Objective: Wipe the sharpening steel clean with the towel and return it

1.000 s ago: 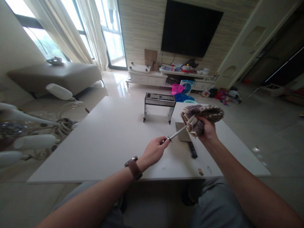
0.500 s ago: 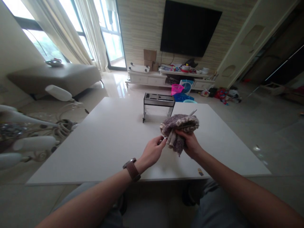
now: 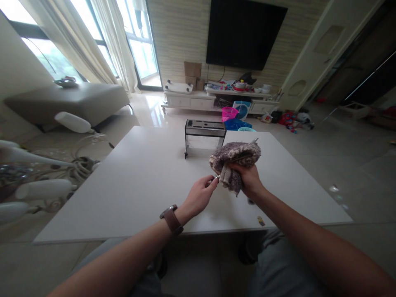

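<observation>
My left hand [image 3: 200,196] is closed on the dark handle of a thin steel rod. Nearly all of the rod is buried in a mottled purple-grey cloth [image 3: 234,157], and only its tip pokes out at the cloth's upper right. My right hand [image 3: 249,180] is wrapped round the cloth and the rod inside it. Both hands hover over the middle of a white table [image 3: 139,181]. A brown watch sits on my left wrist.
A black metal rack [image 3: 204,134] stands on the table just beyond my hands. A small sticker [image 3: 261,222] lies near the table's front edge. To the left are a grey sofa and white cables; beyond are a TV wall and a cluttered low cabinet.
One second ago most of the rod was bare between my hands and a knife showed on the table. My right hand slid the cloth down the rod to the handle, covering the knife.
</observation>
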Demonstrator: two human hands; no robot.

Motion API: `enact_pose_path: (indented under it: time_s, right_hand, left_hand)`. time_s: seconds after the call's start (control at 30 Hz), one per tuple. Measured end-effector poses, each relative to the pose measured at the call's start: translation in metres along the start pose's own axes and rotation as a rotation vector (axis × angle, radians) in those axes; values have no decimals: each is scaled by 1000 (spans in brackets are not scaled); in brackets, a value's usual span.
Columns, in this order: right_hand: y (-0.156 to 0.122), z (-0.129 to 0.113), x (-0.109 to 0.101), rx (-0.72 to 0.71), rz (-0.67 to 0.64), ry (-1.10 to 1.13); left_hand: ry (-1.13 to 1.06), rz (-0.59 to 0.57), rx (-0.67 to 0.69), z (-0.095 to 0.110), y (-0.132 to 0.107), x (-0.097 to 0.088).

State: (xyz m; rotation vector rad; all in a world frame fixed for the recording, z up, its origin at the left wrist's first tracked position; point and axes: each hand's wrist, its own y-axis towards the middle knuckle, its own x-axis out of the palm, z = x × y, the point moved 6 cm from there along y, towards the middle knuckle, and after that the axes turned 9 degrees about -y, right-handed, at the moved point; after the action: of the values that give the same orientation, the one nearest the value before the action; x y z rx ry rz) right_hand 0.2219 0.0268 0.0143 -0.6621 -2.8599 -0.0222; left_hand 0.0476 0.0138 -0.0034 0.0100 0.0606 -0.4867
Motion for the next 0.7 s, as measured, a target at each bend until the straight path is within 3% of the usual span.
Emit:
enact_pose_path:
  time_s: [0.27,0.37,0.5,0.7]
  right_hand:
    - [42,-39,-48,-160,266,152]
    - [50,-43,-59,-182,285,214]
    - [46,-30,-50,-48,145,230]
    - [1,5,-12,127,-56,97]
  left_hand:
    - [91,-27,-32,3,-6,0]
    - [111,-25,-48,1,-7,-3]
    - [81,1,-57,1,-7,-10]
    - [-19,31,-54,1,-3,-6]
